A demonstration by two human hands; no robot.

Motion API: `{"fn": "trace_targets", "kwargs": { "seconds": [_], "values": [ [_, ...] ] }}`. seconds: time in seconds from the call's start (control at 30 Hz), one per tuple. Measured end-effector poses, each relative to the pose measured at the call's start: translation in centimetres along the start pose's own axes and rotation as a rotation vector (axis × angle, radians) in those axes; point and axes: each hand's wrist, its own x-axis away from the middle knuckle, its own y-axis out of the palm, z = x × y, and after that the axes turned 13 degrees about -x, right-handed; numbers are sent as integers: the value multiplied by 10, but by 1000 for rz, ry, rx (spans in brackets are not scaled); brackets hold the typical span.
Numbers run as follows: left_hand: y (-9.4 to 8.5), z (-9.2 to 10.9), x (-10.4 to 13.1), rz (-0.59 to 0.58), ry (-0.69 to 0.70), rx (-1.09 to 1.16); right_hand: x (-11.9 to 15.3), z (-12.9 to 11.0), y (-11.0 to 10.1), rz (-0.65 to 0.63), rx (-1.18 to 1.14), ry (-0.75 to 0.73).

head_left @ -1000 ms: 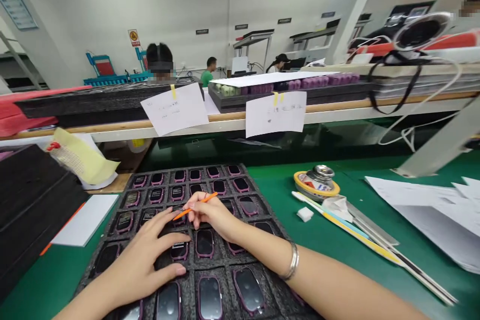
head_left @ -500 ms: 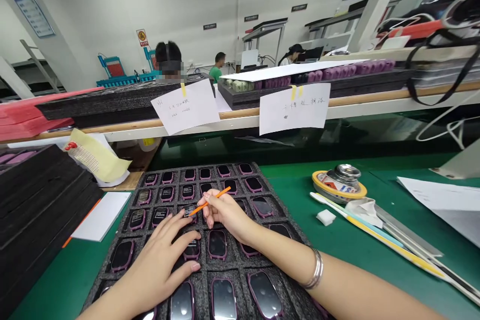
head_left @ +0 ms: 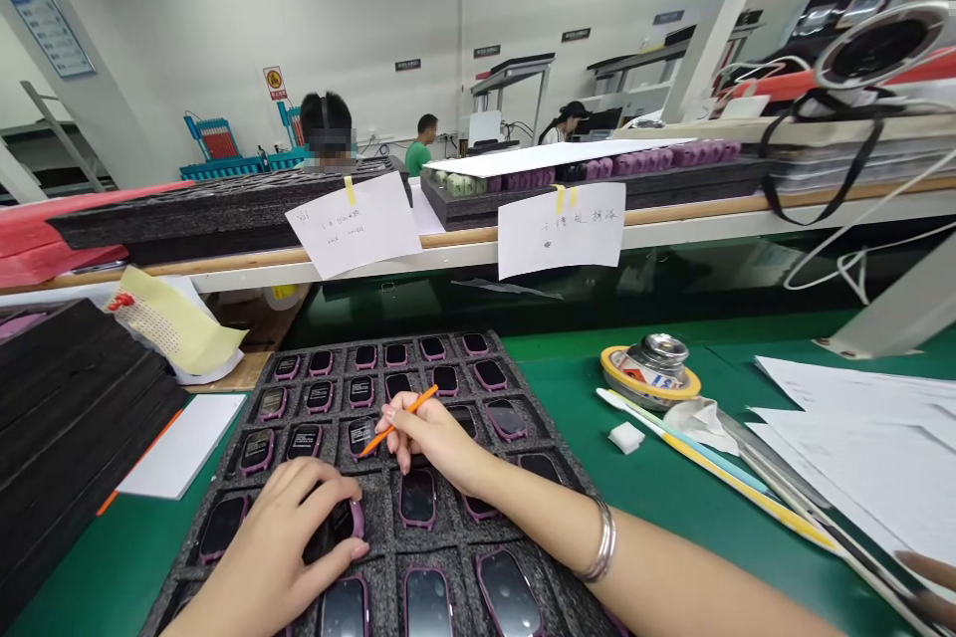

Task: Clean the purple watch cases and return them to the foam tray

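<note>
Pinching an orange stick [head_left: 379, 440], the right hand [head_left: 419, 433] should press lightly; the left hand [head_left: 290, 528] grips a watch [head_left: 358, 518] inside the tray's [head_left: 384, 530] left edge.

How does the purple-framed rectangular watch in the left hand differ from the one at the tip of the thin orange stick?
The held watch appears tilted in the left hand, its purple side showing; the other watch, near the orange stick, lies face-up in the black foam tray. The left hand hides much of the held watch's screen, whereas the other watch's screen mostly shows, with white text. Both have purple frames.
</note>
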Motion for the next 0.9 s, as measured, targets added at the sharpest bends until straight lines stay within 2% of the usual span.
{"fn": "trace_targets", "kwargs": {
  "seconds": [0.2, 0.3, 0.5, 0.9],
  "values": [
    [3, -5, 4, 29, 53, 85, 2, 0, 2, -57, 19, 24],
    [4, -6, 5, 4, 18, 130, 6, 1, 4, -78, 26, 21],
    [6, -3, 4, -29, -162, 194, 15, -2, 12, -88, 65, 9],
    [6, 0, 1, -63, -165, 237, 23, -6, 18, -93, 124, 17]
  ]
}}
